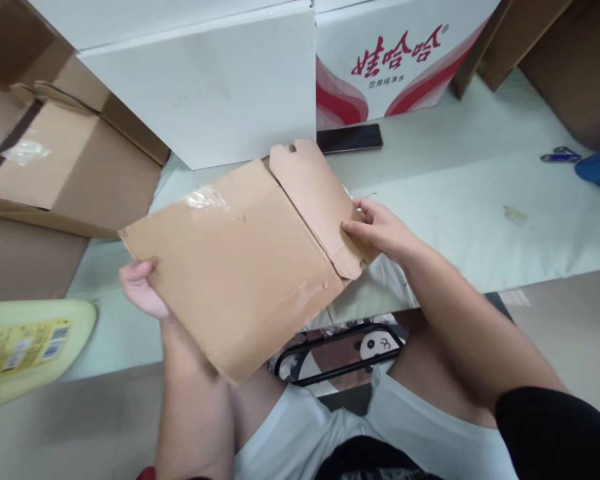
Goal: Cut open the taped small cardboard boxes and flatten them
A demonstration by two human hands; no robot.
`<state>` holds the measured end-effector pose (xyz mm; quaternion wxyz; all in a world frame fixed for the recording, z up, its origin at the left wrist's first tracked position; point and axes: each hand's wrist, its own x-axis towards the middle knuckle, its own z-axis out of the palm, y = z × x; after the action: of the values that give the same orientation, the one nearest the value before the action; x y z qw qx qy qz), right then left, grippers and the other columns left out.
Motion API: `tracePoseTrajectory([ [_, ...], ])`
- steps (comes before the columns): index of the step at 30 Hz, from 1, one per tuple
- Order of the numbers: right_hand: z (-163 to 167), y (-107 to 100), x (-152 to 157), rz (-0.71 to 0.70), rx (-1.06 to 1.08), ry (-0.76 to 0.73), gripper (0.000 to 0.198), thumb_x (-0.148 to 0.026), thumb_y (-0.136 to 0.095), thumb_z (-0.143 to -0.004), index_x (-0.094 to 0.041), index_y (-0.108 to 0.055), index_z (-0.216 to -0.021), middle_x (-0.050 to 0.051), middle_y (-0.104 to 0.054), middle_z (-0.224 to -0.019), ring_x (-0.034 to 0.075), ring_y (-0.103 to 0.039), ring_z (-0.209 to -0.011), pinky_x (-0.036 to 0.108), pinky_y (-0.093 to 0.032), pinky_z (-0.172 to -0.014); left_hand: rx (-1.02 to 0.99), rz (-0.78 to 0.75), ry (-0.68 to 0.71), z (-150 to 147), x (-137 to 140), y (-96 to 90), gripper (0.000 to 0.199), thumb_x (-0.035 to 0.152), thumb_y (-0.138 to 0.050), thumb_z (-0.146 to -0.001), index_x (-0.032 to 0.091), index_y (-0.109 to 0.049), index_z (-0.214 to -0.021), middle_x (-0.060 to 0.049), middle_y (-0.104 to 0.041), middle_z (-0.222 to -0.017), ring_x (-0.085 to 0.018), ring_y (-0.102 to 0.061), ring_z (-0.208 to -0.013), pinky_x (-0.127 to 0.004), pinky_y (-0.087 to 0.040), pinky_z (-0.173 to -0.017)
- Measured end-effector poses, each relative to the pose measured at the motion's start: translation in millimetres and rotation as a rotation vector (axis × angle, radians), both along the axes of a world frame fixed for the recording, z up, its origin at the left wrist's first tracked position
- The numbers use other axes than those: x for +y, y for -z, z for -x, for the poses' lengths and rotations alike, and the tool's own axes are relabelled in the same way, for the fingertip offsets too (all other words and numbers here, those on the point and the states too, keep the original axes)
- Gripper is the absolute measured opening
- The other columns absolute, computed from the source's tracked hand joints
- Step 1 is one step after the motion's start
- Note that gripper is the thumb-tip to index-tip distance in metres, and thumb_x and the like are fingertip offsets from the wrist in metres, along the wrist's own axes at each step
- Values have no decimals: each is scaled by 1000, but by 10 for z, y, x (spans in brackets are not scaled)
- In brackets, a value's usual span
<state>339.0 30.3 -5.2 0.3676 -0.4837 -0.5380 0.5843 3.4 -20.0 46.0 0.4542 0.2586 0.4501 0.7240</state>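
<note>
A flattened brown cardboard box (240, 267) is held tilted above my lap and the front edge of the pale green surface. My left hand (143, 287) grips its left edge, thumb on top and the other fingers hidden underneath. At the right end, my right hand (380, 227) pinches the folded flap (317, 200), with the thumb on its face and fingers behind the edge. Clear tape (207, 198) sticks to the upper part of the cardboard.
White cartons (205, 93) stand at the back, one with red lettering (397, 53). A black phone (350, 138) lies before them. Brown boxes (75, 153) are stacked left, above a pale yellow package (35, 340). Small blue objects (561, 155) lie far right on the pale green surface (455, 220).
</note>
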Motion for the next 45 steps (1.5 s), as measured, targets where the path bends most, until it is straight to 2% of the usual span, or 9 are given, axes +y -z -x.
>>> tracePoseTrajectory([
  [6, -77, -176, -132, 312, 324, -400, 52, -46, -94, -61, -16, -72, -98, 9, -79, -92, 22, -76, -85, 34, -65, -77, 63, -150, -6, -108, -41, 27, 39, 53, -63, -69, 31, -72, -100, -4, -75, -108, -31, -56, -138, -42, -58, -99],
  [11, -186, -323, -358, 259, 249, -299, 49, -52, -90, -68, -18, -74, -100, 10, -79, -91, 28, -77, -85, 45, -67, -77, 28, -96, 82, -185, 3, -48, 41, 61, -69, -71, 28, -71, -96, -5, -74, -107, -33, -64, -125, -44, -59, -95],
  [14, -450, -431, -518, 38, 107, 31, 52, -58, -89, -67, -20, -77, -101, 13, -79, -102, 36, -77, -98, 57, -65, -88, -15, 25, 123, -150, 30, -75, 54, 67, -70, -64, 23, -70, -96, -7, -73, -99, -31, -71, -98, -41, -62, -76],
  [19, -1234, -566, -687, -777, 44, 1116, 43, -41, -93, -61, -39, -78, -101, -5, -75, -126, 25, -64, -132, 44, -54, -109, -178, 166, 78, -77, 43, -76, 44, 62, -56, -72, 21, -65, -86, -7, -67, -82, -21, -66, -69, -34, -59, -59],
  [24, -1903, -721, -478, -705, -68, 1497, 43, -1, -69, -77, -40, -78, -94, -13, -80, -108, 19, -77, -101, 41, -55, -67, -208, 165, 152, -107, 34, -70, 38, 60, -58, -77, 23, -64, -81, -7, -64, -79, -21, -65, -71, -33, -59, -62],
  [28, -2115, -828, 6, -583, -457, 1514, 35, 2, -74, -76, -24, -76, -99, 1, -75, -128, 17, -71, -120, 34, -53, -98, -220, 201, 87, -177, 79, -84, 41, 58, -50, -77, 19, -63, -74, -9, -62, -75, -20, -62, -65, -33, -56, -58],
  [32, -2124, -909, 595, -419, -875, 1339, 20, -15, -75, -83, -12, -75, -102, 15, -75, -123, 26, -65, -130, 39, -45, -107, -188, 227, 40, -216, 131, -85, 43, 56, -48, -73, 17, -63, -69, -9, -61, -71, -20, -58, -61, -33, -53, -55],
  [40, -1949, -1204, 1534, -344, -1162, 1051, 43, -17, -64, -94, 3, -63, -132, 27, -60, -142, 36, -57, -139, 46, -41, -121, -65, 330, 5, -182, 202, -32, 45, 61, -63, -48, 18, -65, -59, -6, -57, -65, -18, -57, -62, -31, -54, -55],
  [45, -1794, -1358, 1692, -66, -1345, 851, 89, -51, -71, -86, 12, -49, -145, 33, -53, -148, 39, -52, -143, 47, -41, -116, -33, 331, 15, -198, 265, -9, 47, 62, -71, -40, 19, -67, -57, -5, -58, -67, -17, -57, -63, -29, -54, -54],
])
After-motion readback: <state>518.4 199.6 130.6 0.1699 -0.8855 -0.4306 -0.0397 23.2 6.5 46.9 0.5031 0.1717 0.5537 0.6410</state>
